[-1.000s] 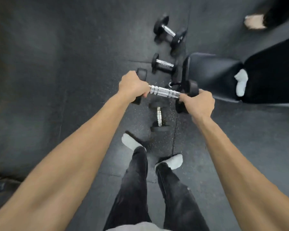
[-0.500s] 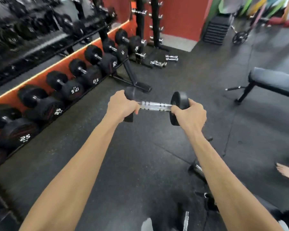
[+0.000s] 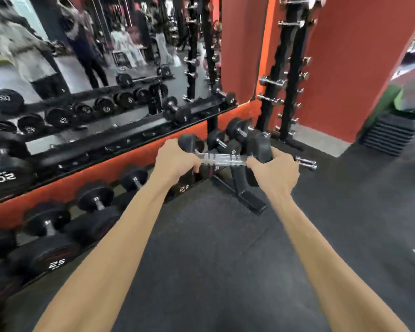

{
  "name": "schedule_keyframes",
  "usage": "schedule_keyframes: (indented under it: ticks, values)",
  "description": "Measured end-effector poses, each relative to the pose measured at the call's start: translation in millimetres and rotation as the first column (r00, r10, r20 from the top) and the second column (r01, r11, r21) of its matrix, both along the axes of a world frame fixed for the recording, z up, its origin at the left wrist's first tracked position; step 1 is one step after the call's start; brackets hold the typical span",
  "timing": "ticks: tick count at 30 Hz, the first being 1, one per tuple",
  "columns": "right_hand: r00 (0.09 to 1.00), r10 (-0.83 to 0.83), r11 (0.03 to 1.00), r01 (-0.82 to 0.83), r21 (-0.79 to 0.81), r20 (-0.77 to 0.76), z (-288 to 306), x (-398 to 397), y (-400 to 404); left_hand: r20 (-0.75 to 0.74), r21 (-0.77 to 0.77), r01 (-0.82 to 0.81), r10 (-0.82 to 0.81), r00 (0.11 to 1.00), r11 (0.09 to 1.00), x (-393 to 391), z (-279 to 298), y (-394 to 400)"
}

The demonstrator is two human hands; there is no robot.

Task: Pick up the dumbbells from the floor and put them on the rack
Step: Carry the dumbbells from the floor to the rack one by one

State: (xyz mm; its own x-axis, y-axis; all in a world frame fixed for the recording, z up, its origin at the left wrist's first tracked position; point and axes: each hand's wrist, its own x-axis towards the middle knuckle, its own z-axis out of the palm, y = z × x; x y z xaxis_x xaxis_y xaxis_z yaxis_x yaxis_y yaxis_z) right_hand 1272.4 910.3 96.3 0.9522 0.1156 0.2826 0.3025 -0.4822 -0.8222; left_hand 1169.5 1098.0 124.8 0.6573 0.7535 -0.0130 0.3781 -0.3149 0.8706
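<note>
A dumbbell (image 3: 222, 160) with black heads and a chrome knurled handle is held level in the air in front of me. My left hand (image 3: 176, 161) grips the handle's left end by the left head. My right hand (image 3: 274, 173) grips the right end by the right head. Beyond and to the left runs the low dumbbell rack (image 3: 246, 197), a black frame against an orange base. Several black dumbbells sit on it, among them a 25 (image 3: 50, 255) and a 17.5 (image 3: 183, 186). The held dumbbell hangs over the rack's right end.
A wall mirror (image 3: 94, 68) above the rack reflects dumbbells and people. A tall vertical rack (image 3: 286, 75) with chrome dumbbells stands at the red wall. A small chrome dumbbell (image 3: 306, 162) lies on the floor to the right. Stacked black steps (image 3: 391, 134) sit far right.
Over the second I have risen from the floor with the dumbbell in both hands and turned to the rack. Since half a second ago the rack has come closer.
</note>
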Motion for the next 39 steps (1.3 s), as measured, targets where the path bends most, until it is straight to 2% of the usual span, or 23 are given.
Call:
schedule_keyframes:
  ticks: [8, 12, 20, 25, 30, 35, 39]
  values:
    - [0.994, 0.109, 0.994, -0.109, 0.022, -0.005, 15, 149, 164, 0.003, 0.016, -0.080, 0.080, 0.997, 0.997, 135, 14, 161]
    - [0.995, 0.095, 0.993, -0.093, 0.078, -0.010, 6, 223, 245, -0.001, 0.065, -0.071, 0.071, 0.997, 0.995, 212, 13, 241]
    - [0.994, 0.096, 0.995, -0.095, 0.019, -0.056, -4, 361, 380, -0.078, 0.032, -0.080, 0.082, 0.994, 0.996, 348, -4, 375]
    - [0.976, 0.200, 0.979, -0.201, -0.004, -0.080, -15, 443, 468, -0.088, 0.003, -0.175, 0.175, 0.981, 0.985, 412, -19, 445]
    - [0.956, 0.275, 0.961, -0.276, 0.005, -0.107, -21, 476, 546, -0.112, 0.007, -0.218, 0.217, 0.970, 0.976, 439, -13, 520]
    - [0.945, 0.288, 0.957, -0.292, -0.002, -0.154, -39, 469, 622, -0.155, -0.003, -0.282, 0.278, 0.948, 0.959, 435, -35, 597]
    - [0.949, 0.242, 0.965, -0.257, -0.051, -0.201, -60, 442, 677, -0.187, -0.072, -0.231, 0.215, 0.959, 0.970, 417, -57, 656]
